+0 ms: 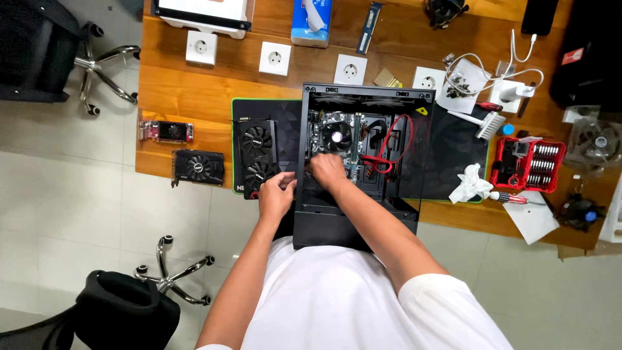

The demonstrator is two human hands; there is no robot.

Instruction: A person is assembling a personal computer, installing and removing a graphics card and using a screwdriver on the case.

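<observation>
Right hand (327, 170): reaching into open black computer case (359, 217), fingers curled down on the motherboard (337, 144) just below the round cooler fan (337, 136); whether anything is pinched, cannot tell. Left hand (276, 193): at the case's left outer wall, fingers bent and loosely closed against the wall edge, beside a dual-fan graphics card (258, 155); grip on any item not discernible.

Case: lying on its side at the near edge of the bench (194, 84), near end overhanging toward the person, resting on a black mat with green trim (453, 155). Red cables (389, 152) looped inside, right of the fan.

Left end of bench: small black graphics card (198, 166); red graphics card (166, 131) just behind it.

Right of case: crumpled white cloth (472, 183), red-handled screwdriver (512, 197), red bit set (528, 164), white brush (486, 123).

Far side: row of white wall sockets (275, 58), blue tissue box (311, 23), memory stick (369, 27), white charger with cable (512, 91).

Floor, left: two black office chairs (123, 311).
</observation>
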